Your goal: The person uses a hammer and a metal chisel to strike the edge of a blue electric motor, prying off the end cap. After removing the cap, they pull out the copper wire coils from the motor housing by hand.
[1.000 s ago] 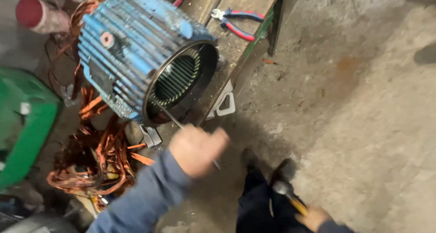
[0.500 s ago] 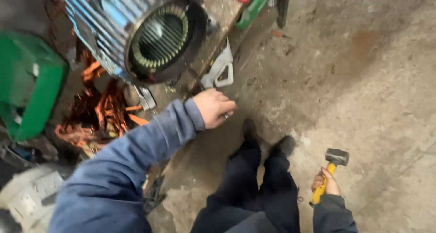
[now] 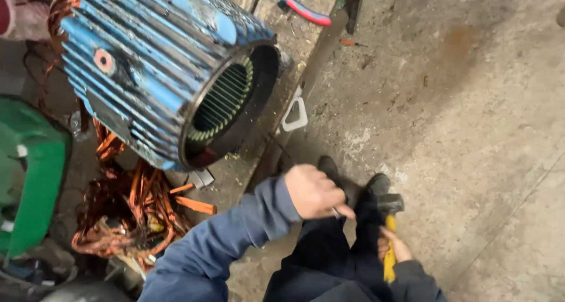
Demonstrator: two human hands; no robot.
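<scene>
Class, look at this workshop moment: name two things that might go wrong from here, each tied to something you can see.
1. The blue motor housing lies on its rounded side near the bench edge; it might roll off toward the feet.
2. The right hand holds a yellow-handled hammer close to the left hand; a swing could strike the fingers.

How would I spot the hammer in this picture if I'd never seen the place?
Start at the big blue ribbed motor housing lying on its side, upper left. Drop down and right across the concrete floor to the person's dark trouser legs. There the right hand grips the hammer: its bright yellow handle and dark metal head stand out from everything around it.
</scene>
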